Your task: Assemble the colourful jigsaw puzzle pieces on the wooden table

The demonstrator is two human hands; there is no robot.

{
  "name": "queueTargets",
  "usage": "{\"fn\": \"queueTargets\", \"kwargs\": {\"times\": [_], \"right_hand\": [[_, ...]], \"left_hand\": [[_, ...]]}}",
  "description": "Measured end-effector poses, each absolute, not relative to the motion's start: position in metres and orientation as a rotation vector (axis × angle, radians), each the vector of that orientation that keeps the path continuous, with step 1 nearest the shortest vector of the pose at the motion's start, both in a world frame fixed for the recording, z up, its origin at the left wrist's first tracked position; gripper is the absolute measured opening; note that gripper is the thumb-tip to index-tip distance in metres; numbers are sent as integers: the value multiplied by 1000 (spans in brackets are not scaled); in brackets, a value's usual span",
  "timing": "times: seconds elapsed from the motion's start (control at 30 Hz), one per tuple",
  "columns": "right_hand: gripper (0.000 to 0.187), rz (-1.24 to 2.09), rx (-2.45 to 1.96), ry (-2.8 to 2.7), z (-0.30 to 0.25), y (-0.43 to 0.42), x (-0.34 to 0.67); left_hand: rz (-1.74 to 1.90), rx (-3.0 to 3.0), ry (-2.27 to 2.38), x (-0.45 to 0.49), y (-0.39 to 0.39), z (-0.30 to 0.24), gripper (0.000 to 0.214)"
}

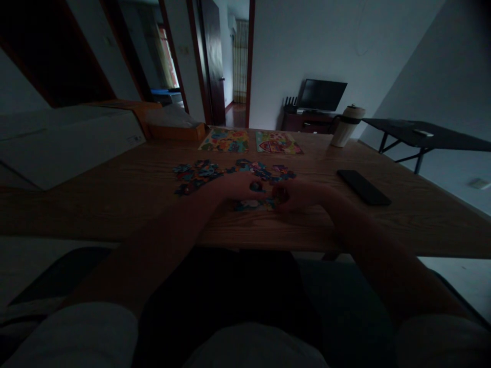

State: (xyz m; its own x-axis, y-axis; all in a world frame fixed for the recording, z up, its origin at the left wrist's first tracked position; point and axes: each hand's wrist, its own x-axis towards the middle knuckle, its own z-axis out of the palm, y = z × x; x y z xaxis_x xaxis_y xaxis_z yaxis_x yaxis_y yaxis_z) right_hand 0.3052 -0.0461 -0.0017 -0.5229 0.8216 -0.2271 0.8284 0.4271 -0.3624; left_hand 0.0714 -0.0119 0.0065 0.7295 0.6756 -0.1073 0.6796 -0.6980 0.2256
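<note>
- While the room is dim, the left hand (237, 185) lies low on the wooden table (115, 204), its fingers curled around a small dark puzzle piece (257, 186) at its fingertips; the light is too poor to be sure how firmly it is pinched.
- The right hand (296, 196) sits just beside the left, knuckles up and fingers bent inward; whether it grips a piece of its own I cannot tell.
- Under and between the two hands lies a small joined patch of puzzle (253, 205), pale and blue, flat on the table near its front edge.
- Just beyond the hands a loose scatter of puzzle pieces (203, 173) spreads across the table, mostly to the left and centre, blue and dark in colour.
- Farther back two finished picture boards lie side by side: a colourful left board (224, 140) and a right board (278, 143) with red and yellow in it.
- A black phone (363, 187) lies flat to the right of the hands, well apart from the pieces.
- A pale tumbler (347, 125) with a dark band stands upright at the far right of the table.
- An orange box (174, 132) and a large white carton (69, 143) rest at the far left.
- A dark side table (425, 135) and a television (321, 95) stand behind.
</note>
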Motion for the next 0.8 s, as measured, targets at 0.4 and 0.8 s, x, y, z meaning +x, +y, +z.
{"fn": "queueTargets", "kwargs": {"times": [0.4,0.8], "right_hand": [[53,-772,1452,2758,4,-50,302],[41,-709,1453,2708,6,-51,301]], "left_hand": [[-11,2752,1062,75,-13,2,62],[-54,2756,1099,75,-17,6,64]]}}
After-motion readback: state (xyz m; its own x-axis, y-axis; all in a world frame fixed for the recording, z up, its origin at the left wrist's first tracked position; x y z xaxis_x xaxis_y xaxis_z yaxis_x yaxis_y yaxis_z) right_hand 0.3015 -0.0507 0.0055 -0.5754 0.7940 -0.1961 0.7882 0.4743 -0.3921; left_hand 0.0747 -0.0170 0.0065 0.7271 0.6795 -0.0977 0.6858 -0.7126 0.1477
